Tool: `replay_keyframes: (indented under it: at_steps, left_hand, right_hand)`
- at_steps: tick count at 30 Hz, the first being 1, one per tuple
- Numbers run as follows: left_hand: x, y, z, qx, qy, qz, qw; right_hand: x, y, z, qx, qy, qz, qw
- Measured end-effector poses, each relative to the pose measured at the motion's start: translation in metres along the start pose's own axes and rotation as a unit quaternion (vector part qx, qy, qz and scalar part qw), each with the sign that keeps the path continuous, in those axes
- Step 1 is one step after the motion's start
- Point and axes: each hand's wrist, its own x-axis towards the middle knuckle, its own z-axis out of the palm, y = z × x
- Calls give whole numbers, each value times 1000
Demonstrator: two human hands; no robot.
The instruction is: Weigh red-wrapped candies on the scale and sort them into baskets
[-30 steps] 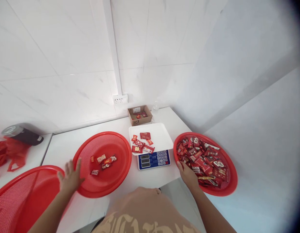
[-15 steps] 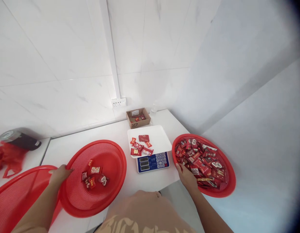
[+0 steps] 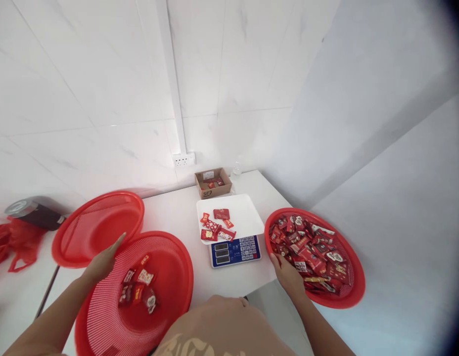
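Observation:
At the right, my right hand (image 3: 290, 278) grips the near left rim of a red plastic basket (image 3: 350, 296), thumb over the edge. Many wrapped red candies (image 3: 307, 252) fill it. My left hand (image 3: 105, 260) is closed at the near rim of an empty red basket (image 3: 98, 207) at the back left, one finger stretched along the edge; its other fingers are partly hidden. Below that hand stands another red basket (image 3: 173, 277) with several wrapped candies (image 3: 138, 293) in it. Between my hands, a digital scale (image 3: 235, 253) carries a white tray (image 3: 246, 212) with several candies (image 3: 217, 230).
Behind the scale stands an open cardboard box (image 3: 213, 183) with a few red packets, against the tiled wall. A clear plastic item (image 3: 237, 168) is beside it. At the far left are a dark tumbler (image 3: 38, 215) and a red plastic bag (image 3: 25, 242) on the white table (image 3: 155, 210).
The empty basket has moved from the front left to the back left with my left hand. The basket beside it has shifted toward me and turned. My right hand keeps its grip.

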Motion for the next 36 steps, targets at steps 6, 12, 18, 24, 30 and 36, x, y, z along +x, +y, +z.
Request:
replay_keyframes:
  at_steps: [6,12,18,24,30,36]
  left_hand:
    - [13,-6,5,43,7,41,998]
    - [6,-26,13,104,17,124,987]
    - [1,-30,19,184,34,169,968]
    - [12,2,11,130,-36,76,988]
    - [18,56,9,-63,-175,97,978]
    - [29,115,32,-94,-117,163,975]
  right_hand:
    - [2,0,1,-16,-3,4,1000]
    - [1,-1,0,-23,-14,17,999]
    - [1,-2,-1,-27,-14,16,999]
    - [-1,-4,-2,-27,-5,11,1000]
    - [-1,-3,0,-23,-3,8,1000]
    - [2,0,3,-28,1,3,1000]
